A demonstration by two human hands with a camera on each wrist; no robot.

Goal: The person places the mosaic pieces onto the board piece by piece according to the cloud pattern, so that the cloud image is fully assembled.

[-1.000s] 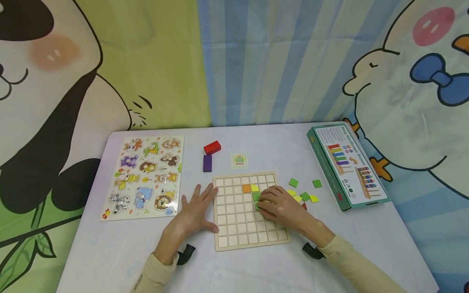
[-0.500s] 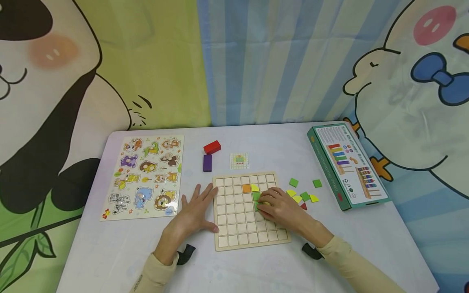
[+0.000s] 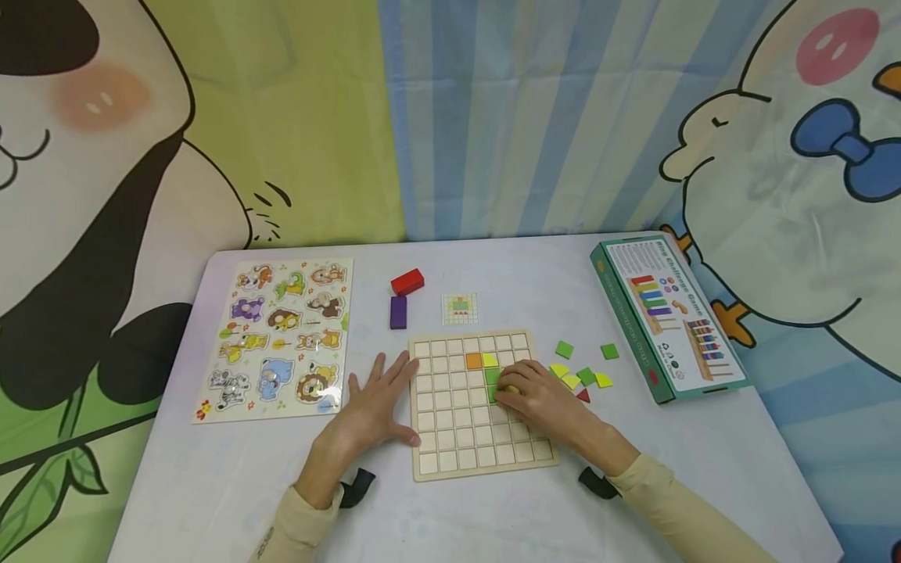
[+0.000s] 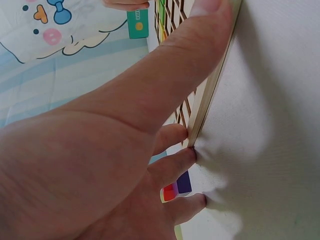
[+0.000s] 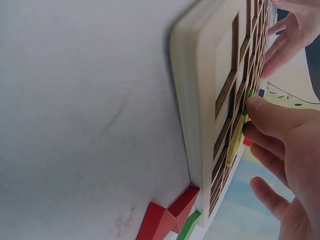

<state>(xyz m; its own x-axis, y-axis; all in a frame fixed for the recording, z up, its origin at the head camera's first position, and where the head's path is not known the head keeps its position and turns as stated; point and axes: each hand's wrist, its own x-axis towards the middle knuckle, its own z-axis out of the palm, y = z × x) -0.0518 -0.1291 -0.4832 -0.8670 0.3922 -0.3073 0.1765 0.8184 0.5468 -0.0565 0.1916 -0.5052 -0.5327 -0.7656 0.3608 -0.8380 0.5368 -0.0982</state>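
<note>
A wooden grid board (image 3: 446,421) lies in front of me, with an orange tile (image 3: 474,361), a small yellow tile (image 3: 489,360) and green tiles (image 3: 491,377) in its cells. My left hand (image 3: 373,410) is spread at the board's left side, its thumb and fingers touching the edge. Over the board's right half, my right hand (image 3: 545,397) has its fingers bent downward. In the right wrist view, its thumb and index finger pinch the end of a yellow tile (image 5: 234,145) at the cells beside the green ones. Fingers partly hide that tile's seat.
Loose green tiles (image 3: 564,350), yellow tiles (image 3: 559,370) and a red triangle (image 3: 583,396) lie right of the board. Behind it sit a small pattern card (image 3: 460,309), a red block (image 3: 407,282) and a purple block (image 3: 398,313). An animal puzzle (image 3: 281,340) and a game box (image 3: 669,313) flank it.
My right hand has shifted very slightly over the same cells, and more of the red triangle shows beside it. The left hand stays in place at the board's edge.
</note>
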